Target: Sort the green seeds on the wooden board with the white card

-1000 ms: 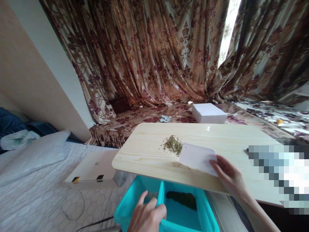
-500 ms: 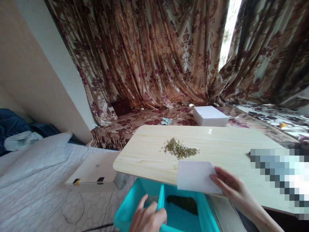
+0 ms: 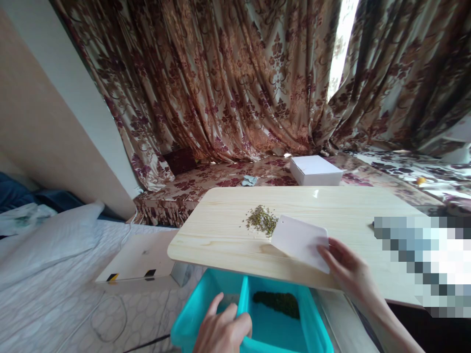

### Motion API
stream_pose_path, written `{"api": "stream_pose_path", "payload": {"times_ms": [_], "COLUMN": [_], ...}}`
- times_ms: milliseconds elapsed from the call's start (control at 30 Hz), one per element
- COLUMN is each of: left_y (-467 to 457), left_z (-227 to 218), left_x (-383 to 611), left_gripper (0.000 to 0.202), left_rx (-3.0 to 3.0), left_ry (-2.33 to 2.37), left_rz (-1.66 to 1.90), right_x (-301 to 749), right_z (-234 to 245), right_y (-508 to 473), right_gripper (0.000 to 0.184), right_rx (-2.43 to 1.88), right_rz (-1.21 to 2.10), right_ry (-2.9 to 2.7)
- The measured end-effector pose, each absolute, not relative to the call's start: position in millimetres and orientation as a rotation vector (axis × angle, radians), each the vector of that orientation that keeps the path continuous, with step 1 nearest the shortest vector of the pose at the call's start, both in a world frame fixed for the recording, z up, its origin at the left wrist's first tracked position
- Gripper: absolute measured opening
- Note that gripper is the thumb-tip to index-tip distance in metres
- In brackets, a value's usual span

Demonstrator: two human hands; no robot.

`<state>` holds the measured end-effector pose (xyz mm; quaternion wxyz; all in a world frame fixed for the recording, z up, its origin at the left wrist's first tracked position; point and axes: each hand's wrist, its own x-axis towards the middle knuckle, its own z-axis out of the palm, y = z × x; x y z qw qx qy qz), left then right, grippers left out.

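Observation:
My right hand [image 3: 349, 274] grips a white plastic scraper card [image 3: 300, 240], tilted on the light wooden board [image 3: 221, 240], its far edge against a small pile of greenish grains [image 3: 262, 219]. My left hand [image 3: 222, 331] is closed over the centre divider of a turquoise bin [image 3: 316, 333] held below the board's near edge. The bin's right compartment holds a dark green heap of grains [image 3: 276, 303].
A white box [image 3: 315, 170] sits beyond the board on a floral-covered ledge [image 3: 221, 179] under heavy floral curtains [image 3: 235, 78]. A white mattress and pillow [image 3: 47, 240] lie at left, with a flat white device [image 3: 136, 257] and cable beside the board. A pixelated patch [image 3: 423, 260] covers the right.
The scraper card went from the board's near edge back up behind the right side of the grain pile, which is again bunched tighter. My left hand stays on the bin.

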<state>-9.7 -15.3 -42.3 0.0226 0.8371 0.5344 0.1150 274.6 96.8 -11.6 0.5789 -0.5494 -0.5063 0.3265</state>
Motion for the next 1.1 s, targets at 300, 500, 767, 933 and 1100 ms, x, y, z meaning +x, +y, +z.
{"api": "stream_pose_path", "payload": {"times_ms": [300,500,767,933,1100], "left_y": [-12,-11,-13,-14,-14], "left_z": [-48,-51,-42,-39,-42], "left_x": [-14,-16,-14,-13,-13], "left_gripper": [0.013,0.009,0.011,0.012,0.013], "left_rx": [2.620,2.603,2.607,2.591,2.583], "left_ry": [1.653,1.638,1.630,1.625,1.624], "left_rz": [0.330,0.249,0.242,0.282,0.334], "right_x": [298,297,295,294,288], "right_z": [-19,-23,-22,-22,-19], "right_y": [118,125,123,128,125], "right_gripper": [0.027,0.025,0.024,0.026,0.028], "right_rx": [-1.328,-1.304,-1.283,-1.286,-1.252], "right_rz": [0.639,0.586,0.639,0.652,0.687], "right_ry": [-1.178,-1.257,-1.295,-1.269,-1.300]}}
